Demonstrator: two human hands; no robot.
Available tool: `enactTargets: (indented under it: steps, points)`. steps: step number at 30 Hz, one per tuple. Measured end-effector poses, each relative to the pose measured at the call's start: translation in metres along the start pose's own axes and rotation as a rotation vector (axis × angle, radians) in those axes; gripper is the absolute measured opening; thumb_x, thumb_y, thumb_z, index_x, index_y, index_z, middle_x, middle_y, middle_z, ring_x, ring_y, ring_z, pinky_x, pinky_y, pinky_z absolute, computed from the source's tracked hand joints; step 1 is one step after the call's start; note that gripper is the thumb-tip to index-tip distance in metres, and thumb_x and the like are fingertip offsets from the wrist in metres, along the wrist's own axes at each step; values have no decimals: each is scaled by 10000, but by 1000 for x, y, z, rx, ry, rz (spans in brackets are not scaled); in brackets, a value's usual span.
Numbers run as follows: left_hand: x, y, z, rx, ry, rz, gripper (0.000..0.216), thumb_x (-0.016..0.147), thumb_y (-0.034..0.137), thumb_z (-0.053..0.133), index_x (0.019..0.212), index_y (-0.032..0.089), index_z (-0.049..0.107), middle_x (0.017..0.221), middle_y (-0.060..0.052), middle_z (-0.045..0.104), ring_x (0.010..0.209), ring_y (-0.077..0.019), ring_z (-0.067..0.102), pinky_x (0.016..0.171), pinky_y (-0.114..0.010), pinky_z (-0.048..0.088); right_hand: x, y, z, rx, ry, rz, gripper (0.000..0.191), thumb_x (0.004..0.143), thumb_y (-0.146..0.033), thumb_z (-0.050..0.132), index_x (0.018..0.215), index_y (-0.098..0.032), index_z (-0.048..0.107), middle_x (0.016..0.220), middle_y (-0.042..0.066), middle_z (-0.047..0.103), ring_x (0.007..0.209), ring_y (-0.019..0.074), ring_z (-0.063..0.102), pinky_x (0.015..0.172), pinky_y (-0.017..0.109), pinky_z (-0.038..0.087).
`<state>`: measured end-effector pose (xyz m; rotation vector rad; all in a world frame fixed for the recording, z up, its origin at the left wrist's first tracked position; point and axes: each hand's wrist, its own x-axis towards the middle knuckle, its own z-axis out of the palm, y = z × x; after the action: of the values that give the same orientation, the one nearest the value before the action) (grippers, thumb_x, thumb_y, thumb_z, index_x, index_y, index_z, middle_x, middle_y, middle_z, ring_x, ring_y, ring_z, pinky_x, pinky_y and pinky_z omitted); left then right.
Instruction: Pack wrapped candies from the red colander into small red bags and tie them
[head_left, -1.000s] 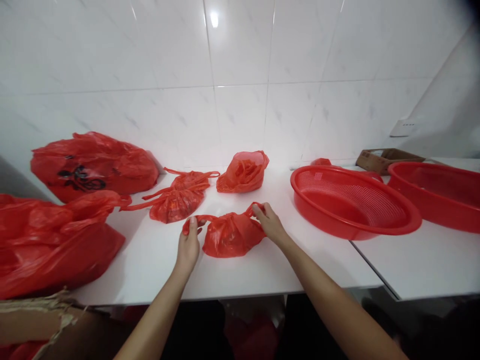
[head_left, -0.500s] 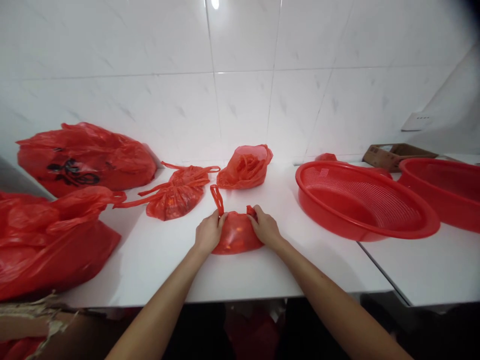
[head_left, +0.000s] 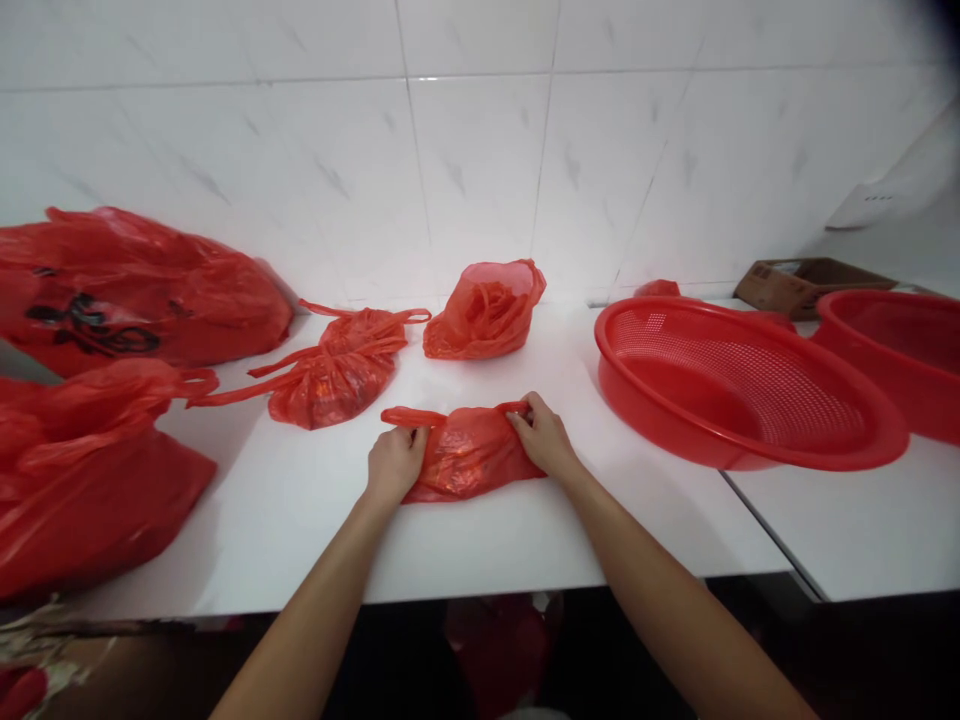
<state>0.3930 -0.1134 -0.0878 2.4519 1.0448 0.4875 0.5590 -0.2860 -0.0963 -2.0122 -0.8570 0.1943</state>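
A small red plastic bag point(head_left: 476, 455) lies near the front of the white table, with shiny orange-looking contents showing through it. My left hand point(head_left: 397, 462) is closed on its left side, and a handle loop sticks out leftward above the fingers. At the upper right corner, my right hand point(head_left: 541, 432) pinches the bag's other handle. Behind and to the left sits another red bag point(head_left: 337, 375), gathered at the top, its handles spread out. An open red bag point(head_left: 487, 312) stands straight behind my hands, with crumpled red plastic showing in its mouth.
Two large red bags, one with a black print point(head_left: 150, 300) and one nearer point(head_left: 97, 480), fill the left side. A red perforated basin point(head_left: 660, 400), a second basin point(head_left: 900, 340) and a cardboard box point(head_left: 806, 285) stand right. A tiled wall point(head_left: 480, 150) closes the back.
My hands have moved slightly apart, stretching the small bag wider and flatter. Its left handle, upright before, now lies over to the left. The camera view has tipped down a little.
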Motion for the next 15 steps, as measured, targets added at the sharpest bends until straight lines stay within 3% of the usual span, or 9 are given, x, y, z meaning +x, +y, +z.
enactTargets:
  steps: [4,7,10,15]
  points:
    - [-8,3,-3,-56,11,72,347,910,407,351,992,254,652,880,-71,720,856,-288,668,702,-348,457,-4,-2,3,-57,4,-10,145,878,-361,442,812,-242,391,679,-33,564,631,166,538,583,254,341]
    - [-13,6,-3,-119,8,167,323,863,361,454,1151,315,592,1070,-23,695,951,-263,653,813,-363,476,-6,-3,6,-125,6,-19,122,881,-352,451,844,-242,413,691,-17,568,637,177,534,588,262,319]
    - [-12,3,3,-194,7,265,437,813,256,476,1240,267,566,1227,-52,605,1089,-247,598,953,-375,449,-7,-3,9,-191,6,-8,116,888,-354,457,894,-241,435,711,6,568,655,194,528,593,273,293]
    - [-6,-5,11,-319,-53,403,524,787,205,465,1303,179,552,1308,-88,558,1213,-245,522,1089,-406,351,-6,-4,12,-351,-8,1,141,922,-357,424,970,-230,462,765,40,610,652,202,531,577,276,269]
